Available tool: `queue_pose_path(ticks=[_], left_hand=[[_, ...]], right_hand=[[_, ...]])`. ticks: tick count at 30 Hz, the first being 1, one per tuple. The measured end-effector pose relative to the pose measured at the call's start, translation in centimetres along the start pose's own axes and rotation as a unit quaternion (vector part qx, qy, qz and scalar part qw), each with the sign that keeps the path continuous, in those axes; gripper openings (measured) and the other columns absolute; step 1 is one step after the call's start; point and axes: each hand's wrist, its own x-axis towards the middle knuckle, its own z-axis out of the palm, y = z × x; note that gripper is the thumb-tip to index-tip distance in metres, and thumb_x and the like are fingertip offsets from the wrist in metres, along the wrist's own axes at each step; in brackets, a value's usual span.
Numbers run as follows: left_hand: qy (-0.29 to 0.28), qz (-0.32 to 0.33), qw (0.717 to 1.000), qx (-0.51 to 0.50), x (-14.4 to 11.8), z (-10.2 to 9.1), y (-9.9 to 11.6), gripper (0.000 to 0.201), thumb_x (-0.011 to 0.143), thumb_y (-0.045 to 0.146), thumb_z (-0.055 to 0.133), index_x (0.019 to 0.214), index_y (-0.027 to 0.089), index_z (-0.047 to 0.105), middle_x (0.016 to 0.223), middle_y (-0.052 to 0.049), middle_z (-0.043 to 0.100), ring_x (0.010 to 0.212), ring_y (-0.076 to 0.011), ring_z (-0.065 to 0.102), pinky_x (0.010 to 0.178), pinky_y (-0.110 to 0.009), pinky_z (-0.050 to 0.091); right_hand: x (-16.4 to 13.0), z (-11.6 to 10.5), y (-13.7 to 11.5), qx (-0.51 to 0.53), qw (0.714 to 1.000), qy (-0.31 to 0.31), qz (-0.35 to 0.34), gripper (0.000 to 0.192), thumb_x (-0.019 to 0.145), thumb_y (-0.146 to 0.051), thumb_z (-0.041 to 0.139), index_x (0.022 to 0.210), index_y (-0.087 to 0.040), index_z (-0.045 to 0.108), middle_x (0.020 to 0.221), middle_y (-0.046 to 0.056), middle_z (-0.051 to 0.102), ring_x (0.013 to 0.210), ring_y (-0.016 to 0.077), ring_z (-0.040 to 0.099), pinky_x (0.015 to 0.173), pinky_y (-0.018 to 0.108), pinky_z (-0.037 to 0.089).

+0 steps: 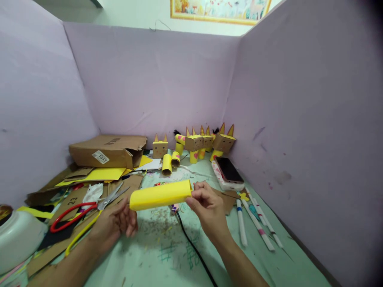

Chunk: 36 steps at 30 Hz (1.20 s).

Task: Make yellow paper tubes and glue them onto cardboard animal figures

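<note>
A yellow paper-covered tube (pixel 161 194) is held level above the table between my two hands. My left hand (pixel 121 221) grips its left end, with the fingers curled under and at the opening. At the right end, my right hand (pixel 209 205) pinches the rim between thumb and fingers. Two shorter yellow tubes, one upright (pixel 166 164) and one tipped toward me (pixel 175 159), sit beyond it. Behind them are several figures with cardboard box heads (pixel 194 142) and yellow pointed horns. A separate cardboard head (pixel 160 149) stands to their left.
Red-handled scissors (pixel 73 213) lie left among cardboard scraps and yellow paper (pixel 103 174), below a cardboard box (pixel 106 149). A phone (pixel 229 169) rests at right, above several markers (pixel 241 225). A black cable (pixel 191 241) crosses the green table. Lilac walls (pixel 155 79) enclose three sides.
</note>
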Motion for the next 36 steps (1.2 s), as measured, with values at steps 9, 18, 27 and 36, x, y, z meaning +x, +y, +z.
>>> queue_pose_path(ticks=[9, 18, 27, 36], left_hand=[[0.164, 0.238, 0.952, 0.099, -0.4, 0.4, 0.5, 0.03, 0.06, 0.043, 0.069, 0.071, 0.016, 0.072, 0.077, -0.008, 0.071, 0.077, -0.0232, 0.062, 0.07, -0.029, 0.049], [0.17, 0.317, 0.885, 0.296, -0.9, 0.4, -0.5, 0.015, 0.063, 0.03, 0.073, 0.077, 0.026, 0.075, 0.09, -0.003, 0.072, 0.094, -0.0259, 0.061, 0.09, -0.036, 0.042], [0.134, 0.131, 0.982, 0.024, -1.1, 1.7, -0.1, 0.027, 0.054, 0.033, 0.078, 0.076, 0.018, 0.074, 0.072, -0.004, 0.072, 0.073, -0.0204, 0.064, 0.069, -0.028, 0.048], [0.298, 0.104, 0.938, 0.141, 0.5, 0.2, -1.0, 0.043, 0.065, 0.038, 0.066, 0.1, 0.014, 0.063, 0.097, -0.011, 0.067, 0.086, -0.024, 0.06, 0.063, -0.029, 0.046]], right_hand=[[-0.7, 0.9, 1.7, 0.106, 0.972, 0.033, 0.208, 0.021, 0.063, -0.036, 0.07, 0.064, -0.016, 0.063, 0.046, -0.007, 0.045, 0.04, 0.0055, 0.034, 0.04, 0.019, 0.027], [-0.9, 1.5, 1.3, 0.146, 0.957, 0.01, 0.252, 0.025, 0.059, -0.034, 0.074, 0.071, -0.014, 0.066, 0.052, -0.002, 0.06, 0.043, 0.0071, 0.048, 0.042, 0.018, 0.035], [-1.0, 1.5, 1.2, 0.062, 0.975, -0.131, 0.166, 0.024, 0.072, -0.027, 0.065, 0.094, -0.017, 0.067, 0.075, 0.003, 0.068, 0.066, 0.0164, 0.063, 0.057, 0.025, 0.048], [-2.3, 1.2, 2.2, -0.194, 0.956, -0.09, -0.203, 0.019, 0.076, -0.006, 0.056, 0.087, -0.019, 0.064, 0.078, 0.006, 0.069, 0.069, 0.017, 0.064, 0.064, 0.028, 0.05]])
